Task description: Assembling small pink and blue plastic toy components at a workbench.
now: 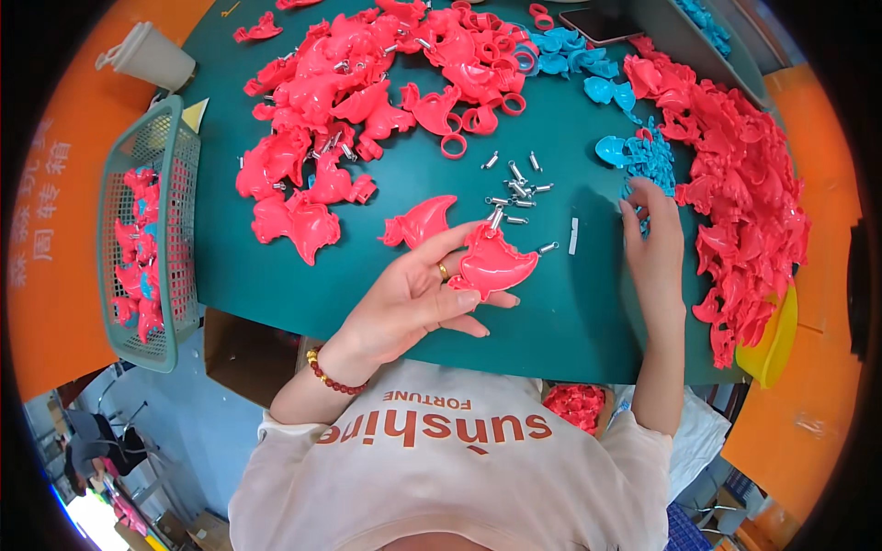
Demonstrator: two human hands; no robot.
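My left hand (409, 298) holds a glossy red plastic shell half (496, 264) between thumb and fingers, hollow side up. A small metal spring (496, 219) stands at the top of this shell. Over at the right, my right hand (658, 253) has its fingers bent down onto a heap of small blue plastic parts (654, 158); what its fingertips grip is hidden. Several loose metal springs (520, 189) lie just beyond my left hand. Another red shell half (421, 221) rests on the green table next to my left fingers. Between my hands is a small white strip (574, 236).
A large heap of red shells (317, 87), many with springs, covers the far left, with red rings (478, 119) beside it. More red shells (735, 174) pile up at the right. A green basket (184, 230) and white cup (158, 60) stand left; a phone (602, 25) lies far back.
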